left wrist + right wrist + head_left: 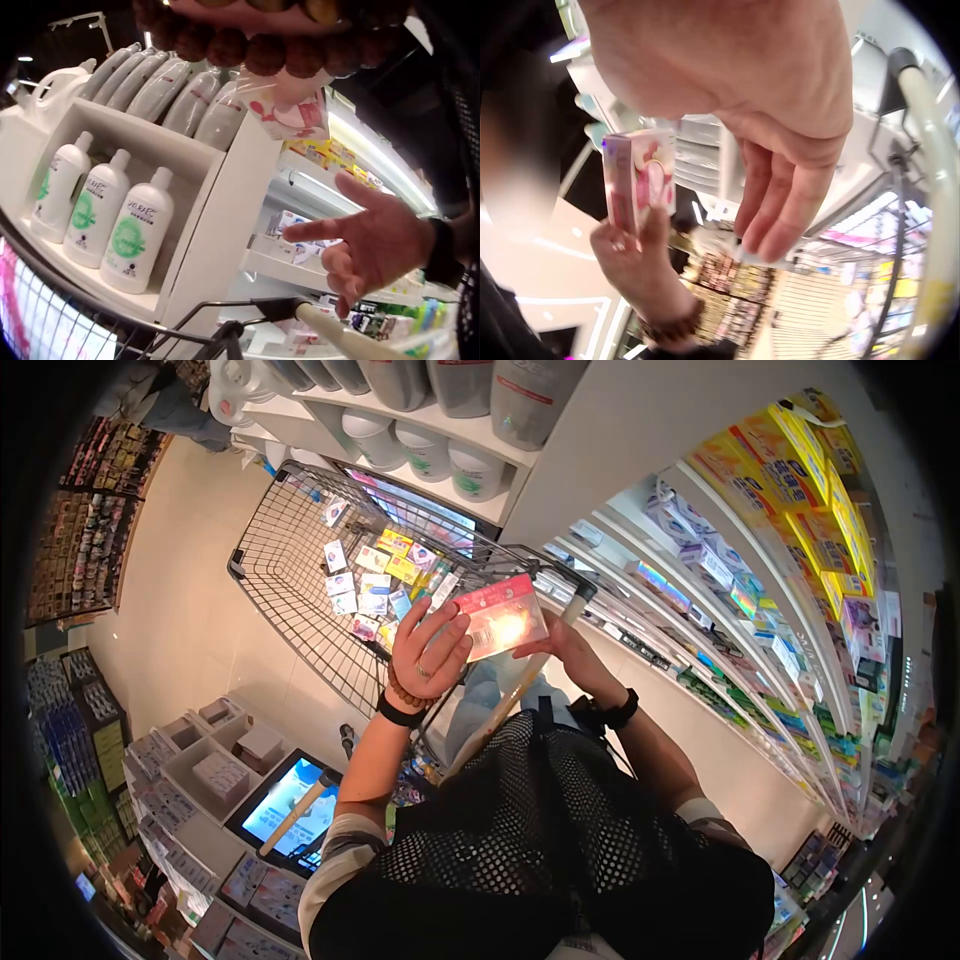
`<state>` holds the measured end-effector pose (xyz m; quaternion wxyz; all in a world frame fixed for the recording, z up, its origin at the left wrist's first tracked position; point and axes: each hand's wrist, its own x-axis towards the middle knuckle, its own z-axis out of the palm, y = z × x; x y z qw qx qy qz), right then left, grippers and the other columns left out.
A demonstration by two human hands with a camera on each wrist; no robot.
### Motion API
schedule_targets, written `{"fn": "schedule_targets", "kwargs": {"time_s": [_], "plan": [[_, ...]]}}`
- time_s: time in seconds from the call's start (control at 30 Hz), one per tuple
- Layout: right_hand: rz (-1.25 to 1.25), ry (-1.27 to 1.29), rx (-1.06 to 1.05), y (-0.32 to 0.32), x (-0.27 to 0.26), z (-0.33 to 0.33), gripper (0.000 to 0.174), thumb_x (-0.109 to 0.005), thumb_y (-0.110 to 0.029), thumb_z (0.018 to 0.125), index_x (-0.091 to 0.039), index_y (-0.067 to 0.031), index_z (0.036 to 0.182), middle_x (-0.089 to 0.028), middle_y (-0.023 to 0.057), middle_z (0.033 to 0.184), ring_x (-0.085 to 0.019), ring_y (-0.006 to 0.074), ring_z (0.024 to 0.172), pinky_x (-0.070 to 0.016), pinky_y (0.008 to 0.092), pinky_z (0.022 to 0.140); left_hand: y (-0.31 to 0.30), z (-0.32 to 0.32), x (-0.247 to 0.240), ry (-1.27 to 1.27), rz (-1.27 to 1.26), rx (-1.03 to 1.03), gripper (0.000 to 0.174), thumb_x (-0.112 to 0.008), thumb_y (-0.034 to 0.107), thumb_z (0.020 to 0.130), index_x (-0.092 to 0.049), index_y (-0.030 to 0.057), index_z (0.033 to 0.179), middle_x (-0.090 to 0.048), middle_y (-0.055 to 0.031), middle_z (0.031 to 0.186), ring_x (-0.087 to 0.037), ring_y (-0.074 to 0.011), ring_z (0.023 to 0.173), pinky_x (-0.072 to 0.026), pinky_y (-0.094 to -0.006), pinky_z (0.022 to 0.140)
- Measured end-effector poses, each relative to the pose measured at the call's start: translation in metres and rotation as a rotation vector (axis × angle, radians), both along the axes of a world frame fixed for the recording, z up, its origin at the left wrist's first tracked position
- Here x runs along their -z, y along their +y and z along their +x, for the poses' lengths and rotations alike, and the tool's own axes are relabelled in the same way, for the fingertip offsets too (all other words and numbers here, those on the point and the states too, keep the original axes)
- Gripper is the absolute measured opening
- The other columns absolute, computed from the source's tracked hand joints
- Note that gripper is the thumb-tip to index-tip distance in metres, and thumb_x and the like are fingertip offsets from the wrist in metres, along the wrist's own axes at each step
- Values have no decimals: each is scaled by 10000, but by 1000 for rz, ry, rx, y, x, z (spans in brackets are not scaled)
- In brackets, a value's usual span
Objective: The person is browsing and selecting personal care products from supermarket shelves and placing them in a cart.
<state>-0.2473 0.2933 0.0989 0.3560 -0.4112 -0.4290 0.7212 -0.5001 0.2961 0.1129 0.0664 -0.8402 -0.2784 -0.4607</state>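
My left hand (430, 655) grips a pink and white box (498, 622) with a barcode, above the handle end of a wire shopping cart (290, 560). In the right wrist view, the left thumb lies across the front of the box (656, 176). Apart from the box, my right hand (379, 244) is held with its fingers loosely extended and nothing in them. The head view shows this right hand (572, 658) beside the right end of the box, over the cart's pale handle bar (505, 710). Several small boxes (375, 585) lie in the cart.
White bottles (139, 232) and grey packs (161, 90) stand on a shelf unit beyond the cart. Shelves of boxed goods (700, 550) run along the right. A display stand (210, 770) with a lit screen (290, 810) is at the lower left.
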Motion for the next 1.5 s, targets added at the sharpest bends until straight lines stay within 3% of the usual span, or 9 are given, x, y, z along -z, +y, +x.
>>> {"fn": "schedule_targets", "kwargs": {"time_s": [0.1, 0.13, 0.2, 0.3, 0.83, 0.9, 1.03, 1.1, 1.5], "plan": [[82, 84, -11, -2, -67, 6, 838, -363, -663, 1004, -431, 31, 1467, -592, 146, 1364, -632, 199, 1162, -501, 329, 996, -13, 15, -33, 48, 92, 104, 198, -684, 51, 858, -586, 92, 1025, -660, -98, 1212, -647, -300, 1120, -581, -472, 900], [75, 189, -39, -9, -93, 15, 606, -367, -466, 1066, -457, -9, 1453, -692, 122, 1074, -713, 164, 778, -554, 251, 574, -16, 19, -42, 35, 87, 142, 261, -669, 8, 856, -564, 76, 1086, -647, -119, 1219, -638, -320, 1127, -582, -495, 896], [139, 113, -15, -27, -110, 25, 522, -408, -351, 1043, -463, 2, 1424, -673, 126, 1087, -695, 162, 667, -508, 232, 456, -27, 30, -54, 42, 99, 162, 261, -674, 2, 843, -575, 63, 1077, -625, -139, 1205, -631, -344, 1121, -593, -509, 859], [167, 107, 24, -54, -128, 44, 504, -441, -302, 1013, -458, 8, 1410, -651, 143, 1133, -697, 177, 680, -530, 244, 480, -43, 52, -73, 2, 150, 199, 272, -690, -7, 820, -592, 55, 1066, -570, -129, 1048, -626, -376, 1118, -601, -534, 825], [370, 133, 72, -120, -170, 97, 483, -466, -119, 903, -428, 4, 1368, -612, 117, 1115, -637, 116, 668, -484, 214, 499, -87, 110, -107, 5, 239, 210, 305, -724, 30, 805, -583, 107, 1064, -540, -67, 1052, -648, -310, 1105, -617, -473, 840], [384, 120, 73, -124, -172, 99, 479, -455, -104, 898, -430, 4, 1364, -614, 114, 1104, -636, 113, 667, -480, 210, 494, -88, 111, -106, -21, 268, 290, 248, -726, 8, 774, -635, 47, 1001, -587, -223, 1146, -611, -411, 1061, -579, -540, 851], [410, 106, 79, -127, -176, 102, 472, -444, -90, 893, -435, 2, 1356, -619, 115, 1088, -638, 113, 666, -474, 208, 484, -89, 114, -110, -21, 290, 307, 247, -727, 11, 778, -636, 48, 1004, -584, -230, 1154, -606, -414, 1070, -580, -537, 851], [411, 103, 94, -129, -178, 103, 468, -443, -91, 891, -438, 1, 1350, -626, 114, 1066, -635, 112, 659, -471, 210, 478, -92, 118, -117, -5, 250, 235, 321, -724, 31, 791, -591, 104, 1074, -539, -69, 1072, -634, -303, 1128, -613, -465, 841], [406, 72, 135, -132, -185, 101, 473, -456, -118, 878, -450, -6, 1338, -651, 107, 1006, -632, 114, 635, -460, 211, 478, -87, 116, -121, 32, 285, 251, 260, -748, 50, 779, -676, 59, 1029, -555, -62, 1053, -638, -290, 1115, -609, -438, 867]]}}
